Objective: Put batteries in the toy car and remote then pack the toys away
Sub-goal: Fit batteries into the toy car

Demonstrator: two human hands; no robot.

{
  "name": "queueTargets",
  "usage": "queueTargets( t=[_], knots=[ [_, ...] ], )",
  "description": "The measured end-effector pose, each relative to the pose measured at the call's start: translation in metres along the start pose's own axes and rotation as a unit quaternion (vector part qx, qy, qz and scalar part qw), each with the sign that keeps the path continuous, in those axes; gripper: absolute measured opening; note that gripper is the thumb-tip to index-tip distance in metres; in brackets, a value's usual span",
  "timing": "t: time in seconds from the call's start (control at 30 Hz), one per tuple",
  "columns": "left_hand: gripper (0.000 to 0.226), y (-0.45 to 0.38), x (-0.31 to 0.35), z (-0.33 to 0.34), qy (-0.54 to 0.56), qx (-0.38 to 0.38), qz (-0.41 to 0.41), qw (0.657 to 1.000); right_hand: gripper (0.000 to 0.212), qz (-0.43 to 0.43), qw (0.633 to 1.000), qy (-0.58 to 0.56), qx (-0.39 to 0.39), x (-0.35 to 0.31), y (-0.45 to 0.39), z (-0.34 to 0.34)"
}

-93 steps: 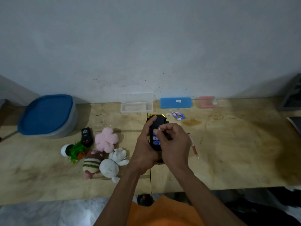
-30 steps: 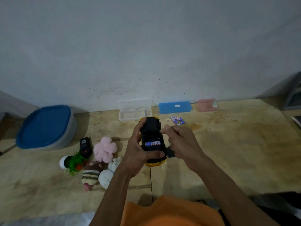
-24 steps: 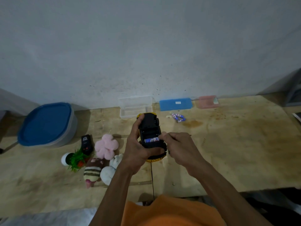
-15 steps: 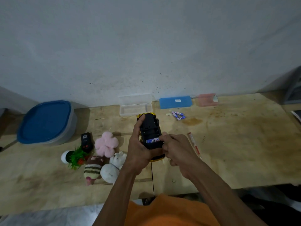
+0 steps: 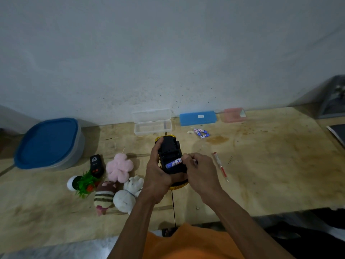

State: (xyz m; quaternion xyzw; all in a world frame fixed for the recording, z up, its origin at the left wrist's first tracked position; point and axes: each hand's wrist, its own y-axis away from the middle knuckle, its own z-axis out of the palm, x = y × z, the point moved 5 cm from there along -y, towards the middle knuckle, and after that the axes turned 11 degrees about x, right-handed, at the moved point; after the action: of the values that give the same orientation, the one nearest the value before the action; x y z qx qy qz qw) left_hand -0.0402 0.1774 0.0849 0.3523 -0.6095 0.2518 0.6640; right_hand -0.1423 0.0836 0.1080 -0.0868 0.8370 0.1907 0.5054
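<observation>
A person's left hand (image 5: 157,176) grips an upturned toy car (image 5: 170,154) above a wooden table (image 5: 270,165), its black underside facing the camera and its long axis running from the person toward the wall, yellow trim showing at both ends. A blue-and-white battery (image 5: 173,163) lies crosswise in the open compartment, near the end closer to the person. The right hand (image 5: 200,172) has its fingers curled, its fingertips (image 5: 185,157) pinching at the battery's right end.

Left of the car, close together, sit a black remote (image 5: 96,165), a pink flower plush (image 5: 120,168), a white plush (image 5: 128,193), a striped plush (image 5: 104,196) and a small potted plant toy (image 5: 82,183); the white plush lies just beside the left wrist. A grey tub with a blue lid (image 5: 48,143) stands at the far left. Along the wall sit an open clear case (image 5: 152,122), a blue case (image 5: 197,118) and a pink case (image 5: 233,114). Loose batteries (image 5: 201,132) lie near the blue case. A red-and-clear screwdriver (image 5: 220,166) lies just right of the right hand. The table spreads bare to the right as far as a dark object at its edge; its near edge runs under both forearms.
</observation>
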Motion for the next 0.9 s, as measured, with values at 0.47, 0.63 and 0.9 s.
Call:
queueTargets(
  t=[0.47, 0.63, 0.9],
  knots=[
    [0.119, 0.010, -0.021, -0.016, -0.022, -0.005, -0.027, 0.999, 0.012, 0.002, 1.000, -0.005, -0.009, 0.014, 0.010, 0.020],
    [0.119, 0.011, -0.028, -0.015, -0.015, -0.021, -0.041, 0.999, 0.010, -0.020, 0.999, 0.018, -0.023, 0.015, 0.007, 0.024],
    [0.120, 0.003, -0.057, -0.001, -0.021, -0.042, -0.084, 0.995, 0.013, 0.175, 0.966, -0.192, -0.004, 0.030, -0.018, -0.003]
  ],
)
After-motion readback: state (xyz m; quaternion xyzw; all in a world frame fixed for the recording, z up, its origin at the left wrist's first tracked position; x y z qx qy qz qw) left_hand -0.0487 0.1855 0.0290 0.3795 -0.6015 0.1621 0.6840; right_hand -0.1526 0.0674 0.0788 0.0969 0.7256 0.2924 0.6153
